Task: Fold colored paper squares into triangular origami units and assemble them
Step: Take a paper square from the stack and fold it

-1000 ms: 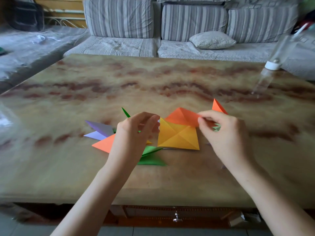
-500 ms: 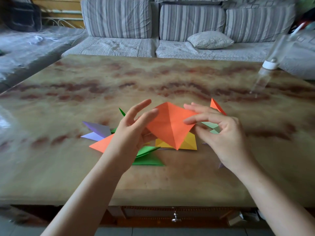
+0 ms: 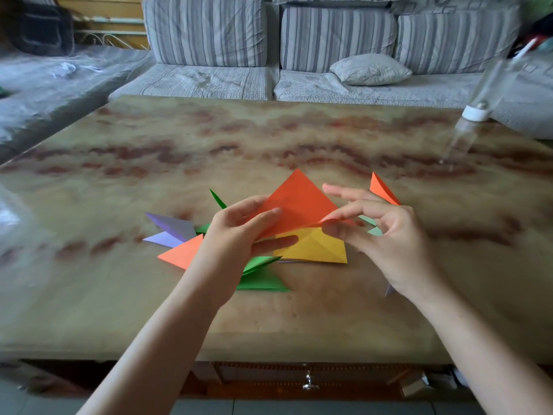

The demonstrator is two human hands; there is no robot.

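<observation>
An orange paper sheet stands raised above the table with one corner pointing up. My left hand pinches its left edge between thumb and fingers. My right hand pinches its right edge with thumb and forefinger, the other fingers spread. Beneath it lies a creased yellow square on a thin stack. Folded units lie around: purple, orange, green, a second orange one and pale green ones.
The marbled table stretches far ahead. A clear bottle with a white cap lies at the back right. A striped sofa with a grey cushion stands beyond. A drawer knob shows under the front edge.
The orange sheet was lifted off the yellow square by my right hand, then taken by both hands. It now stands with its corner up instead of down.
</observation>
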